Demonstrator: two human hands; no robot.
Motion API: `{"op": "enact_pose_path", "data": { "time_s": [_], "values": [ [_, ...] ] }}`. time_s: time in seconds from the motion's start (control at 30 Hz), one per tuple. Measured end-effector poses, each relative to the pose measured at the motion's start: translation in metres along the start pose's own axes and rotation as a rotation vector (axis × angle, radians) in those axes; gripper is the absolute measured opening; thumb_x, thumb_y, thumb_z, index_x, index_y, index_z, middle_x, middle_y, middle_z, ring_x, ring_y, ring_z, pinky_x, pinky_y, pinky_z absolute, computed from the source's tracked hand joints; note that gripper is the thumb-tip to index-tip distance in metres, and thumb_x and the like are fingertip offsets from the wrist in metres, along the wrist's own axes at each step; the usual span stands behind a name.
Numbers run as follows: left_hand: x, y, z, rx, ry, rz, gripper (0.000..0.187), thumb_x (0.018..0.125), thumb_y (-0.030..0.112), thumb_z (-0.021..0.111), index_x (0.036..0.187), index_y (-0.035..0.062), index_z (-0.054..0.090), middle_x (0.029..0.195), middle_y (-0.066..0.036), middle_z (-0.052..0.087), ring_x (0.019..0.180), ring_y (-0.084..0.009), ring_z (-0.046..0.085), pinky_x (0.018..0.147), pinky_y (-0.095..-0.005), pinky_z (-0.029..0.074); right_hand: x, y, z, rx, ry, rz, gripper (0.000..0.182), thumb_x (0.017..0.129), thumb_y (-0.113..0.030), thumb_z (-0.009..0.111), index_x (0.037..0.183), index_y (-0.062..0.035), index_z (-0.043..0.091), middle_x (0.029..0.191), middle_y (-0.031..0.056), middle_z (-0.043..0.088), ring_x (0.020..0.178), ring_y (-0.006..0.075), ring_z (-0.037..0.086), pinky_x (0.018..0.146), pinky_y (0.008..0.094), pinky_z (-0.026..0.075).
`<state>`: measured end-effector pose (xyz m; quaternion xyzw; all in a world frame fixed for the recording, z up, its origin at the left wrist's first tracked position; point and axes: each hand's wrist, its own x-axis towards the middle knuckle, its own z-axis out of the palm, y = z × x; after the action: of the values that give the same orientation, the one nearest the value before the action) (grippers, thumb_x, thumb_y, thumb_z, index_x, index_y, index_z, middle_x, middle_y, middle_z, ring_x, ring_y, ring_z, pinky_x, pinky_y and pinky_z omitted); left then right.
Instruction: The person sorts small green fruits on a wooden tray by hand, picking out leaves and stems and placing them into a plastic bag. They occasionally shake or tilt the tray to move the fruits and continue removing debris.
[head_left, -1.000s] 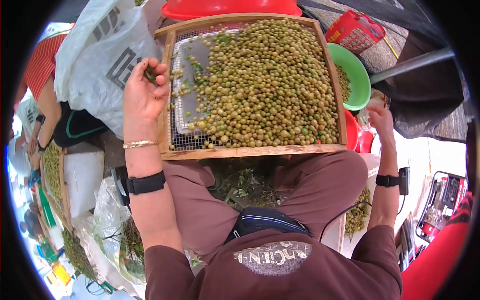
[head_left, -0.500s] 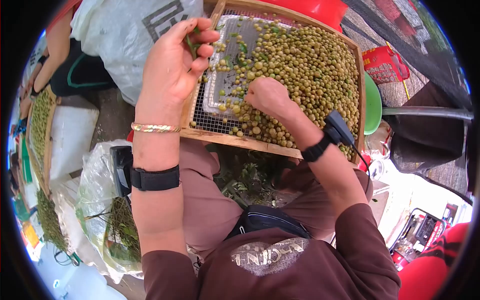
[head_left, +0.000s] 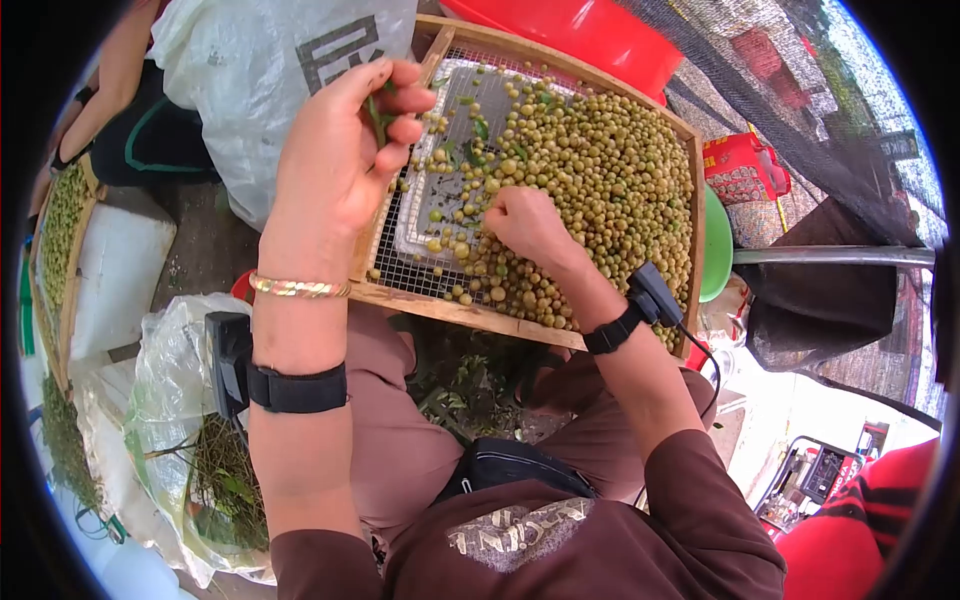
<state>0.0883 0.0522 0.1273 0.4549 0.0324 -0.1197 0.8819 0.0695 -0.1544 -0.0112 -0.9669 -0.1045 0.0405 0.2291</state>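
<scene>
Fruits [head_left: 620, 170] are heaped toward the mesh tray [head_left: 480, 318]'s right edge, beside the nearer right hand [head_left: 530, 222]; its grip cannot be determined. Greenery [head_left: 376, 122] is pinched by the left hand [head_left: 335, 150] near the left edge.

Matt wood rims the tray [head_left: 440, 307] around wire mesh [head_left: 407, 264]; the berries [head_left: 612, 180] look smooth; beyond the far edge, the basin [head_left: 590, 38] is glossy plastic.

A wooden-framed mesh tray [head_left: 430, 305] carries small round fruits [head_left: 610, 165], heaped thickly toward the green bowl [head_left: 717, 245] and scattered loosely, among green leaves [head_left: 481, 130], farther from that bowl.
</scene>
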Motion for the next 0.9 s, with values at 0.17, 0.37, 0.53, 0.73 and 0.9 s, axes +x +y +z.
{"op": "enact_pose_path", "data": {
  "time_s": [0.17, 0.37, 0.53, 0.73, 0.9],
  "values": [
    [0.002, -0.003, -0.002, 0.001, 0.052, -0.027, 0.019, 0.089, 0.020, 0.050, 0.088, 0.0010, 0.056, 0.075, -0.008, 0.058, 0.055, -0.0099, 0.050, 0.040, -0.0175, 0.034, -0.007, 0.007, -0.033, 0.623, -0.098, 0.282, 0.016, 0.072, -0.008, 0.053, 0.069, 0.0069, 0.056, 0.053, 0.0137, 0.056, 0.049, 0.0194, 0.058, 0.048, 0.0352, 0.046],
    [0.008, -0.009, 0.000, 0.022, 0.021, -0.018, 0.021, 0.089, 0.021, 0.050, 0.089, 0.0013, 0.058, 0.076, -0.008, 0.060, 0.056, -0.0097, 0.052, 0.040, -0.0176, 0.034, -0.016, 0.019, -0.035, 0.509, -0.050, 0.193, 0.016, 0.073, -0.007, 0.052, 0.081, 0.0035, 0.061, 0.064, 0.0117, 0.060, 0.056, 0.0175, 0.059, 0.052, 0.0305, 0.046],
    [0.013, -0.011, 0.004, 0.069, 0.006, -0.005, 0.022, 0.089, 0.021, 0.050, 0.089, 0.0014, 0.059, 0.075, -0.008, 0.061, 0.055, -0.0090, 0.053, 0.040, -0.0170, 0.034, -0.006, 0.007, -0.003, 0.219, 0.012, -0.071, 0.015, 0.069, -0.009, 0.054, 0.072, 0.0001, 0.065, 0.077, 0.0230, 0.062, 0.071, 0.0383, 0.060, 0.066, 0.0419, 0.050],
    [0.012, -0.008, -0.002, 0.080, -0.055, -0.003, 0.019, 0.089, 0.022, 0.053, 0.093, 0.0043, 0.058, 0.078, -0.005, 0.060, 0.057, -0.0078, 0.052, 0.041, -0.0163, 0.036, -0.005, -0.018, 0.014, -0.198, -0.044, -0.039, 0.015, 0.069, -0.015, 0.058, 0.068, -0.0007, 0.063, 0.073, 0.0184, 0.060, 0.073, 0.0337, 0.061, 0.064, 0.0408, 0.049],
    [0.010, -0.006, 0.001, 0.097, 0.003, 0.000, 0.020, 0.089, 0.022, 0.051, 0.089, 0.0026, 0.058, 0.074, -0.007, 0.060, 0.055, -0.0085, 0.052, 0.040, -0.0167, 0.035, -0.007, -0.030, 0.020, -0.237, -0.023, -0.012, 0.013, 0.068, -0.009, 0.055, 0.067, 0.0011, 0.063, 0.070, 0.0200, 0.061, 0.067, 0.0340, 0.063, 0.060, 0.0406, 0.051]
  ]
}}
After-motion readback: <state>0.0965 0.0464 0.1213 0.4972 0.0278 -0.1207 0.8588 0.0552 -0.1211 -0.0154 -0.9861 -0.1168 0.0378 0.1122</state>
